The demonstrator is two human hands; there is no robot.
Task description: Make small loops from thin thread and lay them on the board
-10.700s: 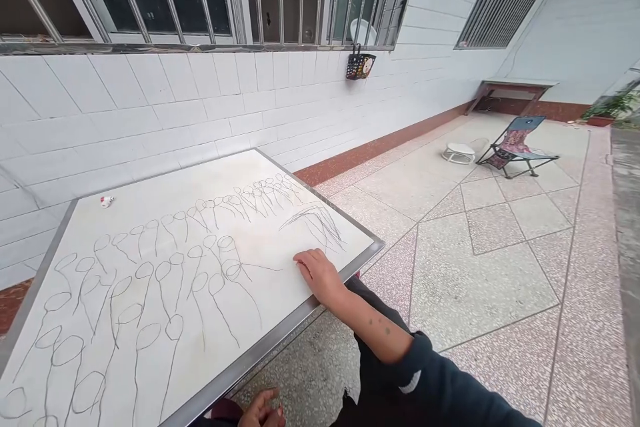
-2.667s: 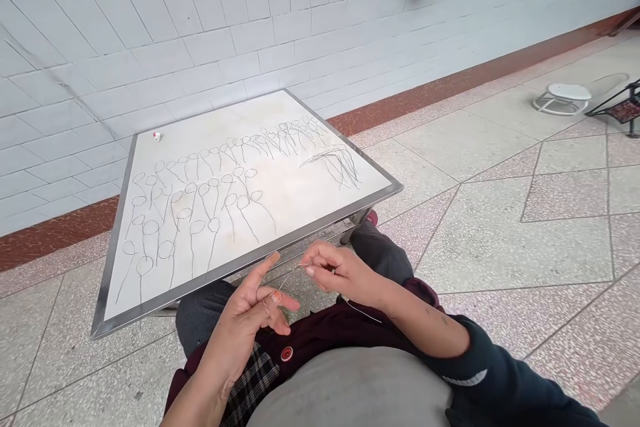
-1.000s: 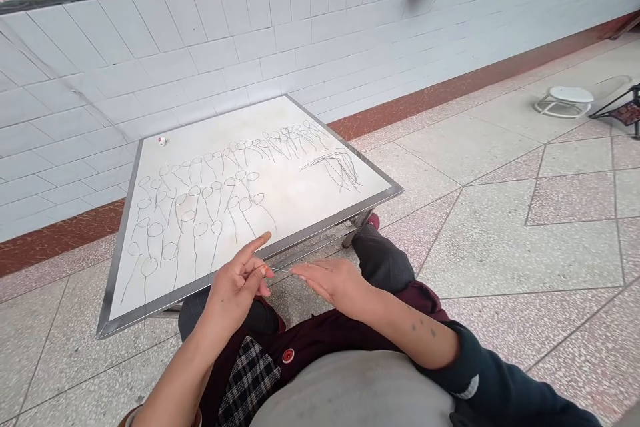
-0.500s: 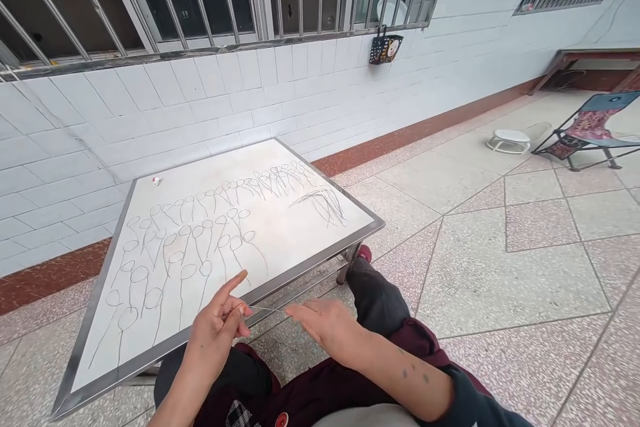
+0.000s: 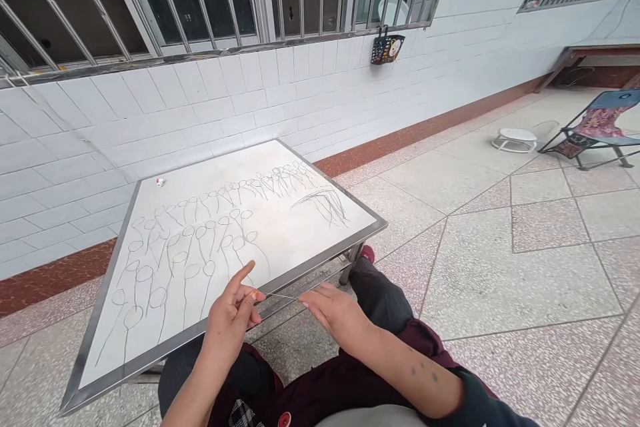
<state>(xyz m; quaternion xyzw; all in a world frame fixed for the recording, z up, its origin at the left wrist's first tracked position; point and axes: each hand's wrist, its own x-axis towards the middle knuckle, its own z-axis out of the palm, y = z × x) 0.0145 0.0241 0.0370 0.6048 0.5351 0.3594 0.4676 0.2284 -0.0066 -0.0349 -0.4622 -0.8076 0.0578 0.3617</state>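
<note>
A thin wire stretches between my two hands, just past the near edge of a white-topped table with a grey metal rim. My left hand pinches one end between thumb and fingers, its index finger pointing out over the tabletop. The other end runs into the fingertips of my right hand, which are pressed together. On the table lie rows of thin wires with a round loop at one end. A small bundle of wires without clear loops rests at the right.
A small white and red object sits at the table's far left corner. Behind stands a white tiled wall with barred windows and a hanging patterned basket. On the floor to the right are a white stool and a folding chair.
The view has shifted slightly. Both hands appear a little higher and farther right, with the wire still stretched between them.
</note>
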